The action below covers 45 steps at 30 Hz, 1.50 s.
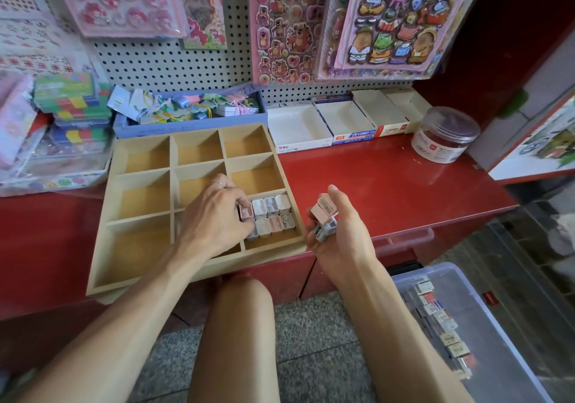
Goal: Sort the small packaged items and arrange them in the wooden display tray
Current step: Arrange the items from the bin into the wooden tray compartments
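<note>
A wooden display tray (199, 262) with a grid of compartments lies on the red counter. Its near-right compartment holds several small packaged items (270, 216) in two rows, white, pink and grey. My left hand (217, 213) reaches over the tray and pinches a pink packaged item (245, 211) at the left end of the back row. My right hand (336, 225) hovers just right of the tray, palm up, gripping a small bunch of packaged items (323, 219). The other compartments show bare wood.
A clear plastic bin (485, 303) with more small packs sits low at the right. Behind the tray are a blue box of clips (189, 122), white cardboard boxes (298, 125) and a clear jar (445, 135). Sticker sheets hang on the pegboard (168, 63).
</note>
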Available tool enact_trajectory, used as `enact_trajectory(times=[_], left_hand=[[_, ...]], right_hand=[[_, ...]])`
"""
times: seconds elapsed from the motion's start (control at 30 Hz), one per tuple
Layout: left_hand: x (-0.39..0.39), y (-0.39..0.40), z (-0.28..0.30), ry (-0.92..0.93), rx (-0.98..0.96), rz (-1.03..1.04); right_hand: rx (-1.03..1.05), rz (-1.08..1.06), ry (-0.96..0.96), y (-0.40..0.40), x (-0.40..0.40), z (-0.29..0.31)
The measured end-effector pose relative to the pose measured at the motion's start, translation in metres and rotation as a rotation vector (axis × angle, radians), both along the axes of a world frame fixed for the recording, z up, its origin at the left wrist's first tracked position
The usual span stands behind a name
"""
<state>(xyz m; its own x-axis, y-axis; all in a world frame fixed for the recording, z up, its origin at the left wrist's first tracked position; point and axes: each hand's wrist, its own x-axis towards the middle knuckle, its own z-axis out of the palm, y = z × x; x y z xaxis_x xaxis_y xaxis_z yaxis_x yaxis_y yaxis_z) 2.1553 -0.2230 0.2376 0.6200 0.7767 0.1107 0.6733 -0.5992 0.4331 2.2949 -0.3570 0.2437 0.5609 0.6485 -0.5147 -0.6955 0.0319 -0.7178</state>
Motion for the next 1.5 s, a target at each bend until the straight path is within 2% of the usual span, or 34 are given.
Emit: enact_trajectory(times=[0.3, 0.43, 0.5, 0.93, 1.13, 1.5], left_hand=[[0.001, 0.004, -0.004, 0.010, 0.022, -0.062], [0.006, -0.012, 0.012, -0.330, -0.099, -0.145], [0.011, -0.022, 0.020, -0.411, -0.151, -0.234], [0.016, -0.027, 0.018, -0.485, -0.286, -0.268], [0.015, -0.024, 0.021, -0.452, -0.303, -0.240], [0.005, -0.018, 0.016, -0.396, -0.258, -0.234]], right_hand=[[0.020, 0.016, -0.022, -0.002, -0.004, -0.001], [0.020, 0.040, -0.065, 0.003, -0.009, 0.005], [0.009, 0.050, -0.087, 0.008, -0.013, 0.007], [-0.044, 0.084, -0.303, 0.011, -0.023, 0.013], [-0.033, 0.089, -0.230, 0.016, -0.029, 0.012], [-0.062, 0.128, -0.259, 0.012, -0.019, 0.013]])
